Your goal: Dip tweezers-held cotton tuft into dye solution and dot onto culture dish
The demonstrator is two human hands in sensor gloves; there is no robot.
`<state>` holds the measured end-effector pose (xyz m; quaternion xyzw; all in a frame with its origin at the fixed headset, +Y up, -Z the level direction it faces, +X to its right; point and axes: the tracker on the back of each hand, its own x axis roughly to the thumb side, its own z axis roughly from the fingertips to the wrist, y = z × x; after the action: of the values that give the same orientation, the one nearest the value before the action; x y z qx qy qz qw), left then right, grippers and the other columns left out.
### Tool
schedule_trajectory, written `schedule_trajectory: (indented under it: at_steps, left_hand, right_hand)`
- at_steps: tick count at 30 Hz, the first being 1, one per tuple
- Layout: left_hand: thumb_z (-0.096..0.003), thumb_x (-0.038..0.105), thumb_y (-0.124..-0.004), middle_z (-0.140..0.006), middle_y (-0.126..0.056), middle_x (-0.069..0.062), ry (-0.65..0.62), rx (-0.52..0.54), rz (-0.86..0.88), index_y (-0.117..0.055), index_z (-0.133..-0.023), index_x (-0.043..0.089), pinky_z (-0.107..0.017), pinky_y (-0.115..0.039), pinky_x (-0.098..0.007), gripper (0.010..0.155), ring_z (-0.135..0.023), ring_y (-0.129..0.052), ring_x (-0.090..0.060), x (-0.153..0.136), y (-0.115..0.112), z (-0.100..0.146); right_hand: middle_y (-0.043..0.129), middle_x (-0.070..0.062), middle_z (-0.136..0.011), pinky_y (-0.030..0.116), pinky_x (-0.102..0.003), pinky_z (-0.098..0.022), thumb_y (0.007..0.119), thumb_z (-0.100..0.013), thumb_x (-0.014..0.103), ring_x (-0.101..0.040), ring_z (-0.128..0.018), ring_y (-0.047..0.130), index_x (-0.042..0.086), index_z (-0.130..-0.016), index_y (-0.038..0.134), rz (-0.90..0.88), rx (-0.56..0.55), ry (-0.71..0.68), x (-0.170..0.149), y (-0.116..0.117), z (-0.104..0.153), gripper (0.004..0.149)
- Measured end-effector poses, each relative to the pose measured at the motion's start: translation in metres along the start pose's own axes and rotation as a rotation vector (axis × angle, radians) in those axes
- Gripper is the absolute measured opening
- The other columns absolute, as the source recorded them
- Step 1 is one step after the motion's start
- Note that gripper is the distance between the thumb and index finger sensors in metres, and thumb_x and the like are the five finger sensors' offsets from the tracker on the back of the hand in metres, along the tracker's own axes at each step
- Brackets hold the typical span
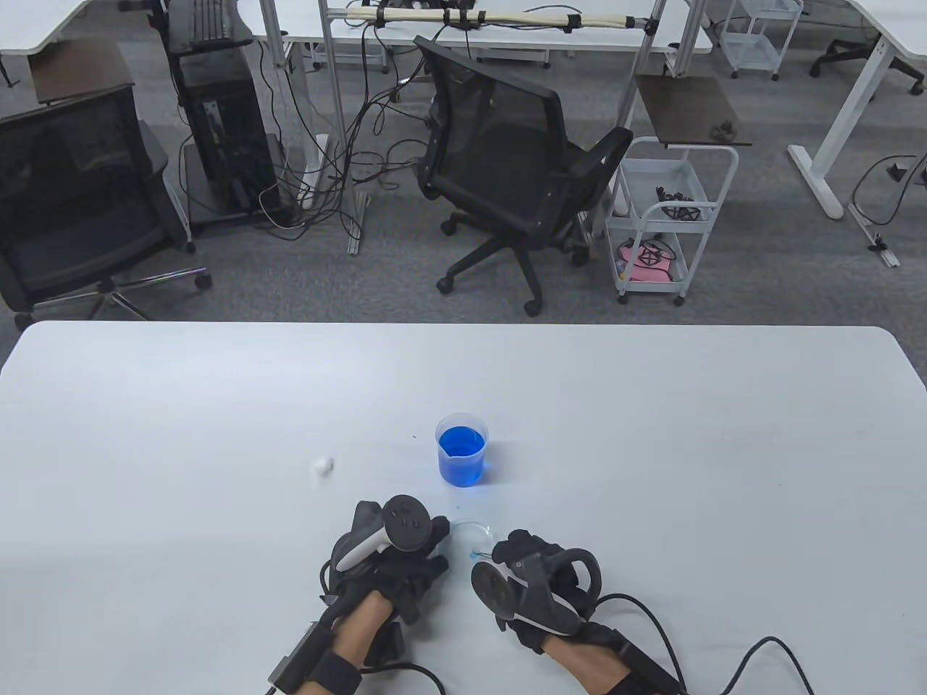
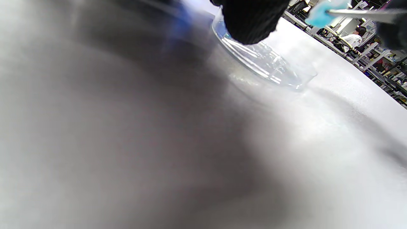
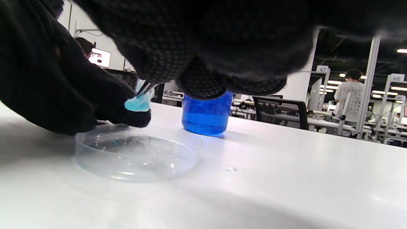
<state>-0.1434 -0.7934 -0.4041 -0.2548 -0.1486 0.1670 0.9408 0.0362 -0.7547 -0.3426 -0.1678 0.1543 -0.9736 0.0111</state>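
1. Left hand (image 1: 395,561), lower centre of the table view: gloved fingers rest on the near-left rim of the culture dish (image 3: 138,156). In the left wrist view a fingertip (image 2: 251,22) touches the dish edge at top centre. Fingers look fairly straight, not curled round anything.
2. Right hand (image 1: 539,579), lower centre-right of the table view: fingers pinched together on the tweezers (image 2: 359,12). Metal tips show at the upper right of the left wrist view.
3. Cotton tuft (image 3: 137,103), dyed light blue, clamped in the tweezer tips. It sits above the far-left rim of the dish in the right wrist view; cannot tell whether it touches the dish.
4. Dish is clear, sits flat on the white table (image 1: 652,449) between the two hands, with small wet specks inside.
5. Beaker (image 1: 461,450) of blue dye solution stands upright just behind the dish, centre of the table view, apart from both hands.
6. Small white cotton piece (image 1: 322,466) lies on the table left of the beaker, well apart.
7. Writing: pillar signs "47" (image 3: 321,69) and "46" (image 3: 396,77) at the right of the right wrist view. No labels readable on beaker or dish.
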Motion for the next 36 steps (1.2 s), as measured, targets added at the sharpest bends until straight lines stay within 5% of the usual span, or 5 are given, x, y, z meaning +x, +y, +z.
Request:
schedule_trajectory:
  at_steps: [9,22,36]
  left_hand:
    - [-0.0633,0.038,-0.070,-0.123,-0.020,-0.027,-0.001,-0.001,0.006,-0.036,-0.117,0.027,-0.066,-0.016,-0.077,0.064,-0.104,-0.016,-0.057,0.000,0.000,0.000]
    - [-0.0633,0.038,-0.069,-0.123,-0.019,-0.027,-0.005,-0.003,0.007,-0.036,-0.117,0.026,-0.066,-0.016,-0.077,0.064,-0.104,-0.016,-0.057,0.001,-0.001,0.000]
    - [-0.0634,0.037,-0.069,-0.123,-0.019,-0.027,-0.004,-0.003,0.002,-0.035,-0.117,0.026,-0.066,-0.016,-0.077,0.064,-0.104,-0.016,-0.057,0.002,-0.002,0.001]
  right_hand:
    - [0.102,-0.024,-0.051,0.089,-0.030,-0.006,0.090,-0.026,0.029,-0.015,-0.017,0.097,-0.001,-0.051,0.105,0.054,0.083,-0.040,0.010,0.026,-0.002,0.042]
    - [0.102,-0.025,-0.051,0.089,-0.030,-0.006,0.090,-0.026,0.029,-0.015,-0.017,0.097,-0.001,-0.051,0.105,0.028,0.010,0.022,0.003,0.013,-0.020,0.042]
    - [0.102,-0.024,-0.051,0.089,-0.030,-0.006,0.090,-0.026,0.029,-0.015,-0.017,0.097,-0.001,-0.051,0.105,0.074,0.059,0.024,0.002,0.029,-0.024,0.042]
